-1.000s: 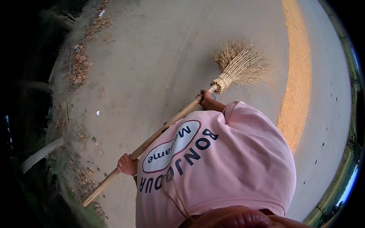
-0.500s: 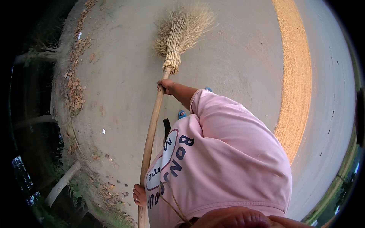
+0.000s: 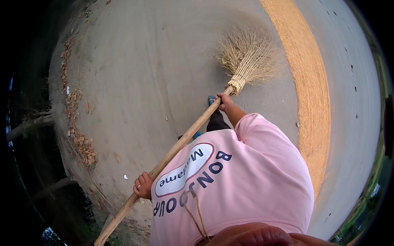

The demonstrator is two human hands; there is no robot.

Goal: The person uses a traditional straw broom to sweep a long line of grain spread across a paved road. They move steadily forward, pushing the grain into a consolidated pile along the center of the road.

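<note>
A long-handled twig broom (image 3: pixel 186 138) slants across the front of my pink top. Its pale wooden handle runs from the lower left up to a bound bundle of twigs (image 3: pixel 251 57), which fans out over the pavement and is blurred at its tips. My right hand (image 3: pixel 224 101) is closed round the handle just below the binding. Lower down, my left hand (image 3: pixel 143 185) wraps the handle near its rear end; a ring shows on one finger. The twigs are just left of a long golden strip of grain-like material (image 3: pixel 312 88), apart from it.
Grey pavement (image 3: pixel 123 82) spreads round my feet, which wear blue sandals (image 3: pixel 211 99). Dry leaves (image 3: pixel 82 147) line its left edge, with tree trunks (image 3: pixel 30 127) beyond. A small white scrap (image 3: pixel 125 176) lies at the left. Grass borders the far right.
The broom head has swung right and closer to me, toward the golden strip. My right hand moved right with it; my left hand rose slightly and the handle's rear end came into view.
</note>
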